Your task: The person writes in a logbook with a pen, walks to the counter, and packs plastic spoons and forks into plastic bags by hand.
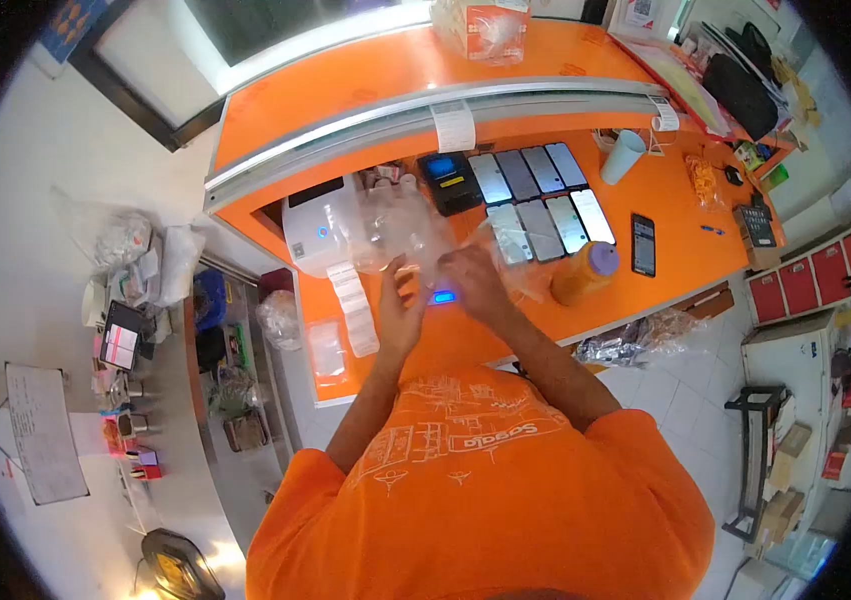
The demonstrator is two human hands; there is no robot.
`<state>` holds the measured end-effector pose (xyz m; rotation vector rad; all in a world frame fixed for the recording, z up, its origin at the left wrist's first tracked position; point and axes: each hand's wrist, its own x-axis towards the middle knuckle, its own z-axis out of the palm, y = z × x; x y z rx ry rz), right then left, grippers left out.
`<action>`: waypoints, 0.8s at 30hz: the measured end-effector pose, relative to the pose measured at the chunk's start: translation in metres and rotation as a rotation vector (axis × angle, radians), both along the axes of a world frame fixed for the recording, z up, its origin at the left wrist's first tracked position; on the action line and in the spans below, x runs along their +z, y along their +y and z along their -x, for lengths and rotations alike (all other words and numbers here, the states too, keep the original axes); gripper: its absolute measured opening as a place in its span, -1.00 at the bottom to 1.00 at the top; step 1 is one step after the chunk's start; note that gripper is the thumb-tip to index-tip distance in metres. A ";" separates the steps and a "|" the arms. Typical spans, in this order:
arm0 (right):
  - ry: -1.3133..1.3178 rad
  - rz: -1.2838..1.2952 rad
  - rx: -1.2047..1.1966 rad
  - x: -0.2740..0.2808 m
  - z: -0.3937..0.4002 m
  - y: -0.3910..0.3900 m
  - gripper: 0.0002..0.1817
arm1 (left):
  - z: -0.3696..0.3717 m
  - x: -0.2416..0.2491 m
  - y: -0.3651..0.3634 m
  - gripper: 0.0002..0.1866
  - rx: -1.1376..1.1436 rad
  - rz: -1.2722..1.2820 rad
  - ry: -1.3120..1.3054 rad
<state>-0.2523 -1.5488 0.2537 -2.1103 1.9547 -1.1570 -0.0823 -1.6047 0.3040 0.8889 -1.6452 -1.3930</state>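
Note:
A clear plastic bag (400, 230) spreads in front of me over the orange counter, crumpled and see-through. My right hand (473, 282) pinches its near edge with bent fingers. Beside it, my left hand (401, 308) is curled with its fingertips at the same plastic; the exact grip is partly hidden. A small lit blue display (442, 297) shows between the two hands. Past my right hand, several phones (543, 200) lie in two rows, most with lit screens. An orange bottle with a purple lid (587, 274) stands near my right forearm.
A white label printer (323, 228) with a paper strip (355, 310) stands left on the counter (445, 345). Behind are a black device (450, 183) and a raised shelf (345, 110). To the right are a dark phone (643, 245), a pale cup (623, 156) and a card terminal (755, 226).

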 end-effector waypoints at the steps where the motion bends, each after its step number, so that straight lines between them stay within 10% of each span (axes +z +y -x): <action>1: -0.011 -0.005 0.099 0.011 -0.019 0.005 -0.65 | 0.002 0.007 0.004 -0.39 0.008 -0.119 0.102; 5: 0.019 0.074 0.236 0.060 -0.060 0.033 -0.66 | -0.012 -0.006 -0.033 -0.49 0.045 0.188 -0.010; 7: -0.063 0.093 0.165 0.063 -0.055 0.051 -0.66 | -0.025 -0.010 -0.052 -0.58 0.022 -0.047 0.088; 8: -0.094 0.110 0.118 0.053 -0.050 0.058 -0.67 | -0.029 -0.020 -0.063 -0.56 0.073 0.280 -0.127; 12: -0.204 0.006 -0.108 0.038 -0.043 0.110 -0.68 | -0.043 -0.052 -0.069 -0.22 -0.276 0.619 -0.479; 15: -0.392 -0.028 -0.342 0.004 -0.041 0.162 -0.76 | -0.049 -0.076 -0.045 -0.06 -0.138 0.430 -0.617; 19: -0.494 0.171 -0.797 -0.009 -0.036 0.220 -0.83 | -0.032 -0.061 -0.018 -0.08 0.219 0.589 -0.374; 24: -0.284 0.094 -1.094 -0.034 0.065 0.293 -0.64 | 0.022 -0.036 0.040 -0.21 -0.023 0.706 -0.208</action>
